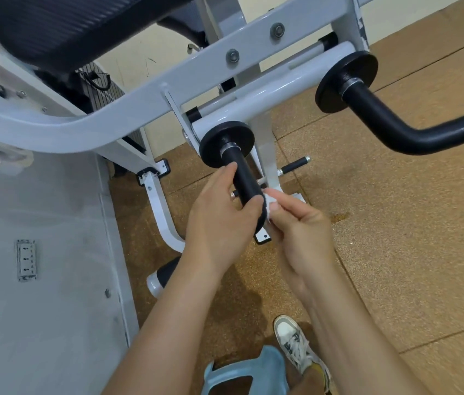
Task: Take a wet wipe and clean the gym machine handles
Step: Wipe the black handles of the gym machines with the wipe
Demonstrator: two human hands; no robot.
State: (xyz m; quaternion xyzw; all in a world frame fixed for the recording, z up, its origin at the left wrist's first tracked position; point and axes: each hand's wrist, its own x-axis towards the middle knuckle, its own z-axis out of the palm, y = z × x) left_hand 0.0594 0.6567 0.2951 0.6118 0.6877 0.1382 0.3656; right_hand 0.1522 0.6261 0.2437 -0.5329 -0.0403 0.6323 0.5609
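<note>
A short black handle (243, 178) sticks out toward me from a black disc (216, 138) on the white machine frame (128, 104). My left hand (222, 220) wraps around the handle's near end. My right hand (299, 226) pinches a small white wet wipe (271, 202) and presses it against the handle's tip, right beside my left fingers. A second, longer bent black handle (396, 121) juts out at the upper right from its own black disc (339, 81), untouched.
A black padded seat (62, 27) hangs over the upper left. White frame legs (162, 212) stand on the brown cork floor (396, 252). A grey wall with a socket (25, 259) is at left. My shoe (296, 343) and a blue stool (242, 374) are below.
</note>
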